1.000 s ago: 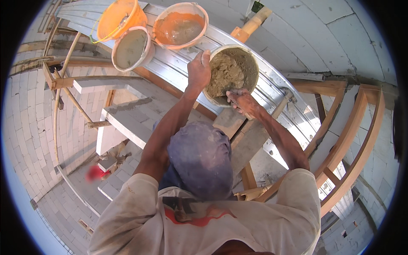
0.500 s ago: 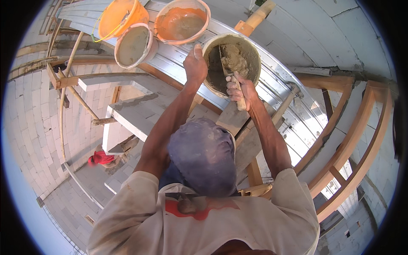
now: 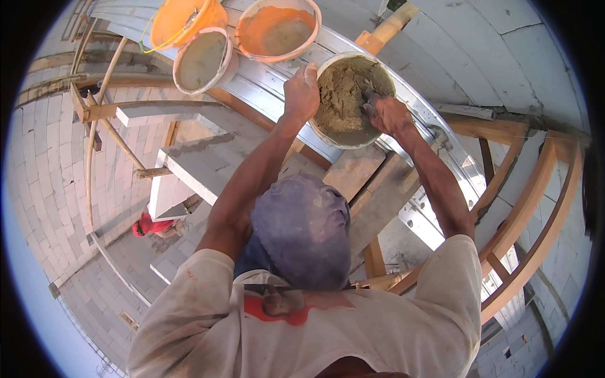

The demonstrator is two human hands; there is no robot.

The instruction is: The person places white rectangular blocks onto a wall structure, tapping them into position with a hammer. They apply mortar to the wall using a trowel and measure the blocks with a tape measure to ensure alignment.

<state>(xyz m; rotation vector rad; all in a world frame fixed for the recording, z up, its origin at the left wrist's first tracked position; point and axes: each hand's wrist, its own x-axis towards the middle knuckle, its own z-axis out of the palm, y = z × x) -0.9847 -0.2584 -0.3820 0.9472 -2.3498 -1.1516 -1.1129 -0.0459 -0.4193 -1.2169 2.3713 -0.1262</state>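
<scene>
A round bucket (image 3: 345, 145) holds grey-brown wet mortar (image 3: 341, 94), heaped and rough on top. My left hand (image 3: 301, 96) is closed over the bucket's left rim, thumb up along the edge. Over the right side of the bucket, my right hand (image 3: 389, 116) is wrapped round the handle of a trowel. The trowel's blade is sunk in the mortar and its handle is mostly covered by my fingers.
Left of the bucket stand an orange bucket with a yellow handle (image 3: 165, 26), a pale bucket of grey liquid (image 3: 200, 62) and an orange-lined tub (image 3: 280, 30), on ribbed metal sheeting (image 3: 252, 79). Wooden planks (image 3: 384, 201) lie nearer. Far below, a person in red (image 3: 150, 225) appears.
My right hand has swung up and right, and the trowel blade, visible before with mortar on it, is now buried. The mortar has spread across the bucket. My left hand keeps the rim.
</scene>
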